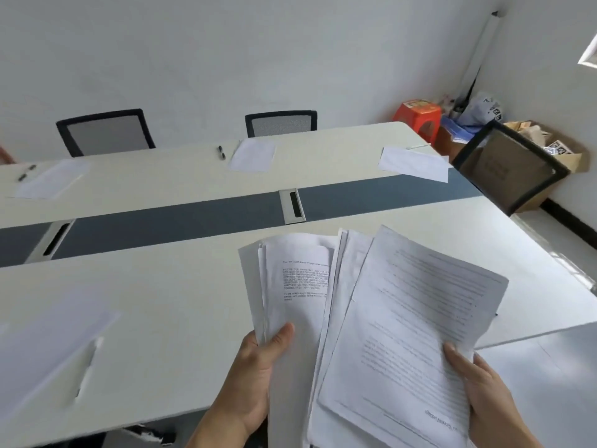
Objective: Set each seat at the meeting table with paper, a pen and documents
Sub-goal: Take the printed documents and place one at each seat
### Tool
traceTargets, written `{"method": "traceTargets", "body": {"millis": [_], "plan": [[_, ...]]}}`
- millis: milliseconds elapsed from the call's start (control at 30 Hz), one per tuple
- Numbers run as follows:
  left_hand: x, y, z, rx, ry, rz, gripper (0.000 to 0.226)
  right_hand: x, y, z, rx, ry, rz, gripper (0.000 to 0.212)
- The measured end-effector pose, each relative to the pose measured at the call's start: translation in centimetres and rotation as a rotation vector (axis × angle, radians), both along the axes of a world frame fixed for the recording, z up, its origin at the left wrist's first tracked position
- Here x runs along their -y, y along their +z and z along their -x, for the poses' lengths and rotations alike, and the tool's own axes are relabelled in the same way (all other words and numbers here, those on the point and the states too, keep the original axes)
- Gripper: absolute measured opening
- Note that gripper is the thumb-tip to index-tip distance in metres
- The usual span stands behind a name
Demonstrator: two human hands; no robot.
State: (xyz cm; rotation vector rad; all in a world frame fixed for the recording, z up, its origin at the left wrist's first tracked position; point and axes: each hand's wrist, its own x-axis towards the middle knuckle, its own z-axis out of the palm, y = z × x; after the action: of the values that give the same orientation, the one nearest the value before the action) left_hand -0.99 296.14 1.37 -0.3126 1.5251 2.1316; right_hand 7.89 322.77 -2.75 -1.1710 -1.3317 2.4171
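Note:
I hold a fanned stack of printed documents (387, 318) over the near edge of the white meeting table (181, 318). My left hand (255, 373) grips the left part of the stack, thumb on top. My right hand (481, 386) pinches the top set of sheets at its right edge. Blank paper lies at four places: near left (48, 337) with a white pen (89, 367), far left (51, 177) with a black pen (26, 173), far middle (252, 155) with a black pen (221, 152), and far right (415, 163) with a white pen (418, 145).
A dark grey strip (181, 218) with two cable hatches runs along the table's middle. Two mesh chairs (105, 130) stand at the far side, another (507, 166) at the right end. A red stool (418, 116) and a cardboard box (555, 147) fill the corner.

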Motion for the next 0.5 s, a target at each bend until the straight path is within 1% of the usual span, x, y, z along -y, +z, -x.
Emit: {"method": "traceTargets", "body": {"millis": [133, 167, 233, 267, 333, 367, 433, 467, 500], "plan": [[1.1, 0.7, -0.4, -0.015, 0.094, 0.004, 0.018, -1.9, -0.5, 2.0, 0.058, 0.154, 0.035, 0.030], [1.5, 0.9, -0.6, -0.019, 0.133, 0.009, 0.020, -2.2, -0.6, 3.0, 0.062, 0.188, 0.033, 0.031], [2.6, 1.0, -1.2, -0.017, 0.207, 0.015, 0.026, -2.8, -0.2, 5.1, 0.036, 0.240, 0.043, 0.026], [3.2, 1.1, -1.5, -0.009, 0.253, 0.025, 0.027, -3.0, -0.2, 6.4, 0.022, 0.271, 0.054, 0.027], [4.4, 1.0, -2.3, 0.011, 0.333, 0.032, 0.032, -3.3, -0.8, 9.1, 0.015, 0.320, 0.071, 0.043], [5.0, 0.9, -2.8, 0.022, 0.376, 0.035, 0.037, -3.1, -1.6, 10.5, 0.031, 0.342, 0.059, 0.041], [6.2, 0.7, -3.8, 0.035, 0.459, 0.062, 0.056, -2.4, -4.0, 13.0, 0.105, 0.356, -0.039, 0.027], [6.7, 0.6, -4.4, 0.038, 0.500, 0.079, 0.057, -1.8, -5.6, 14.1, 0.151, 0.358, -0.101, 0.025], [7.1, 0.4, -4.8, 0.038, 0.540, 0.099, 0.049, -1.2, -7.3, 15.0, 0.215, 0.351, -0.181, 0.026]]}}
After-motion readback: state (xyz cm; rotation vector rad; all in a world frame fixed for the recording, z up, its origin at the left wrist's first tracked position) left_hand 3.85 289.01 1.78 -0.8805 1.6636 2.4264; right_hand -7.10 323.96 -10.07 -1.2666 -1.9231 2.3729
